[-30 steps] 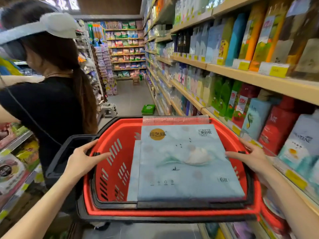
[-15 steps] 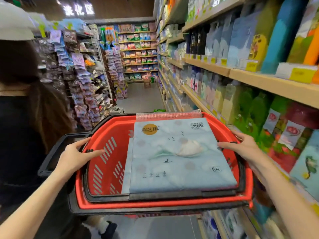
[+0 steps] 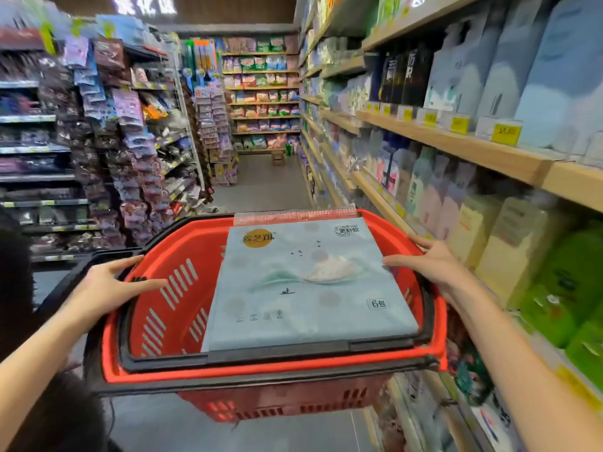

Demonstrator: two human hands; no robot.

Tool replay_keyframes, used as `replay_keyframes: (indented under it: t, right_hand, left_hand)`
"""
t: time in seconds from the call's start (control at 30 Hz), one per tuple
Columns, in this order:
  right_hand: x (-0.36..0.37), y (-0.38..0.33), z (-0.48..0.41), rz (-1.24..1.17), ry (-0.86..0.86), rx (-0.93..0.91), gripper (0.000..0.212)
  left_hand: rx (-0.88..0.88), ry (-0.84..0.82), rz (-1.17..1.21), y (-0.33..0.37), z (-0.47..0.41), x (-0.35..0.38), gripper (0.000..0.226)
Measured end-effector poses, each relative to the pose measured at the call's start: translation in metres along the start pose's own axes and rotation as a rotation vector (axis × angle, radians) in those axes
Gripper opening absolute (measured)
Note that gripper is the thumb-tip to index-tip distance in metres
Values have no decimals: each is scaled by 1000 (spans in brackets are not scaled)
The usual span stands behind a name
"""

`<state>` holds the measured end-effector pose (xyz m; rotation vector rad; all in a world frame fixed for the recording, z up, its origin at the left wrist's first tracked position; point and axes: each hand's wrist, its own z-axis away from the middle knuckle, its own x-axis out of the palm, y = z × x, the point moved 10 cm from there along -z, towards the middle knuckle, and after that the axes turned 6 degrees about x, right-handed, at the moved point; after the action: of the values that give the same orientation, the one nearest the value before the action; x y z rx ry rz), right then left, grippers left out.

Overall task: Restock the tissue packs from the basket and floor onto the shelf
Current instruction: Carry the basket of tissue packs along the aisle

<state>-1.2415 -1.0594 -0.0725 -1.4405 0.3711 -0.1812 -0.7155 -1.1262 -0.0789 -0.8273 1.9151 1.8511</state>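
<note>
A red shopping basket (image 3: 169, 308) with black handles is held up in front of me in the aisle. My left hand (image 3: 107, 287) grips its left rim and my right hand (image 3: 434, 265) grips its right rim. A large pale blue tissue pack (image 3: 310, 288) lies flat in the basket, filling its right side, with a round gold logo at its far left corner. Wooden shelves (image 3: 463, 148) on my right hold rows of tissue packs and bottles.
Another person stands close at my left, only dark hair and clothing (image 3: 19, 282) showing at the frame edge. Racks of hanging packets (image 3: 130, 141) line the left side. The grey aisle floor (image 3: 261, 187) runs ahead to a small stool (image 3: 278, 157) and end shelves.
I have moved forward along the aisle with the basket. The person on the left has slid from in front of me to the left edge of view. Both hands keep their hold.
</note>
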Motion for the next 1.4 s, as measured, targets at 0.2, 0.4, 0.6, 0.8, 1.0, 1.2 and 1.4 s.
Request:
replay_keyframes:
  t: [0.2,0.4,0.6,0.8,1.0,1.2,1.4]
  right_hand:
    - [42,-14,-94,1,27,20,106]
    - [79,-24,-199,-26,6,38,67]
    - [115,-11,-343,-75,-21,81,72]
    - [167,-24,-471,-75,-57,104,75]
    - [239,-38,-586,-83,-74,157,74]
    - [321,-39,-686,-123,-34,193,80]
    - [388,-45,-769,-140,30,158,72]
  left_hand:
    - [-16,4,33,14,-109,9,110]
    - [28,38,-23,19,-219,33,96]
    - [-7,67,-80,16,-346,71,78]
    - [-74,101,-77,7,-446,84,93]
    - [-90,118,-52,-12,-564,83,79]
    - [-76,59,-48,-38,-708,74,95]
    - [-12,6,-80,-43,-845,73,105]
